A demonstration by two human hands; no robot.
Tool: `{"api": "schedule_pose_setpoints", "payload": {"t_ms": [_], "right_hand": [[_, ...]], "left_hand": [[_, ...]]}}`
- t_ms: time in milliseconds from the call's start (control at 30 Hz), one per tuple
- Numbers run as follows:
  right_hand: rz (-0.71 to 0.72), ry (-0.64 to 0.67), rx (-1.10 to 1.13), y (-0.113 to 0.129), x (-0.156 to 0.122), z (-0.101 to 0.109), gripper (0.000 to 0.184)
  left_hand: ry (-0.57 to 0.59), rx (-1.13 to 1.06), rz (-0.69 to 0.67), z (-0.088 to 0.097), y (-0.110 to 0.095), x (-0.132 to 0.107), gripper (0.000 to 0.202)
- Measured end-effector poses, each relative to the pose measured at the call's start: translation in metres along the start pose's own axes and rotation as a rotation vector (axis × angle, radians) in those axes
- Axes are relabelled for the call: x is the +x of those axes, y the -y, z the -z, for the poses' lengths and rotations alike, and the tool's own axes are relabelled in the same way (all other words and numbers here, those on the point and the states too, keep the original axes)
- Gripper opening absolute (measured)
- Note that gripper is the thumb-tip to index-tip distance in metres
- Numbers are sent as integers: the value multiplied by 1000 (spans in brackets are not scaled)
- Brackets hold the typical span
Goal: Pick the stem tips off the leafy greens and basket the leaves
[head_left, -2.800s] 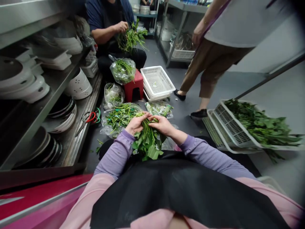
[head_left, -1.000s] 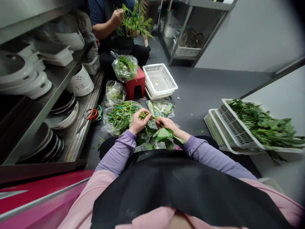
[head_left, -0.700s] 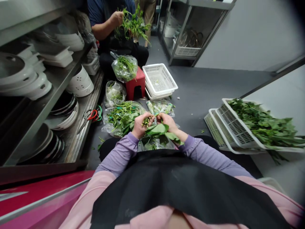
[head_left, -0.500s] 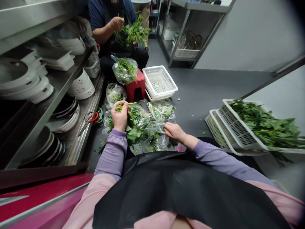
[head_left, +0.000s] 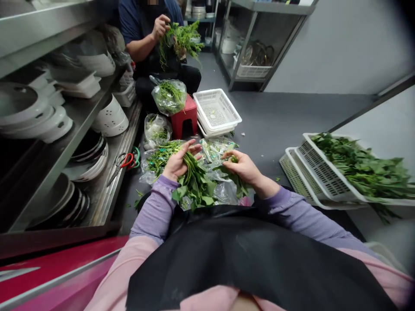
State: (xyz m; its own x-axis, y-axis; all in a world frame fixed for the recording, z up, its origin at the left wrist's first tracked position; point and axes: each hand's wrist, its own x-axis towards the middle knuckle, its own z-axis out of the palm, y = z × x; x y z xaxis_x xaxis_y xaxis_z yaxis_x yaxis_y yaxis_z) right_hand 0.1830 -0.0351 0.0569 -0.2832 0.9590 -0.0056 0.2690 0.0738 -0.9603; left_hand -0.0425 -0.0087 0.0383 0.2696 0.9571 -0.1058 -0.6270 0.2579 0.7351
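Note:
My left hand (head_left: 180, 160) supports a bunch of leafy green stems (head_left: 197, 181), its thumb and fingers partly spread around the stalks, leaves hanging toward my lap. In my right hand (head_left: 242, 166), fingers curl around a few more leafy green stems (head_left: 238, 180) with the leaves pointing down. Below and between the hands lie clear plastic bags (head_left: 223, 190), partly hidden by the leaves. A heap of thin green stems (head_left: 158, 156) rests just left of my left hand. Beyond my right hand is a plastic bag of greens (head_left: 212, 147).
A co-worker (head_left: 145, 47) sits opposite, holding herbs (head_left: 186, 39). Between us stand a red stool (head_left: 184, 116) with a bagged bunch and a white basket (head_left: 223, 123). Stacked baskets (head_left: 327, 172) of greens are at right. Scissors (head_left: 128, 160) lie on the left shelf's edge.
The bunch now shows fully in my left hand, whose fingers have opened out. My right hand has let go of the plastic bag and holds leafy stems. The co-worker's herbs have shifted.

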Motion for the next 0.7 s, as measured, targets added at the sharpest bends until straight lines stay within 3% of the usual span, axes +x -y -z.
{"api": "schedule_pose_setpoints", "payload": {"t_ms": [133,233,367,500,633,700], "right_hand": [[117,24,-237,18,14,-28,23],[82,81,-248,16,18,-42,22],[30,68,-135,5,16,-39,23],[3,134,42,-1,16,-32,27],[38,5,-20,-6,17,-31,28],[-18,-31,51,-9,18,-29,30]], "left_hand": [[121,-21,103,-20,17,-7,37],[172,-26,120,-24,23,-11,38],[162,43,123,-22,25,-12,35],[119,83,119,-23,27,-11,31],[93,38,103,-23,30,-8,31],[37,3,91,-22,29,-5,28]]}}
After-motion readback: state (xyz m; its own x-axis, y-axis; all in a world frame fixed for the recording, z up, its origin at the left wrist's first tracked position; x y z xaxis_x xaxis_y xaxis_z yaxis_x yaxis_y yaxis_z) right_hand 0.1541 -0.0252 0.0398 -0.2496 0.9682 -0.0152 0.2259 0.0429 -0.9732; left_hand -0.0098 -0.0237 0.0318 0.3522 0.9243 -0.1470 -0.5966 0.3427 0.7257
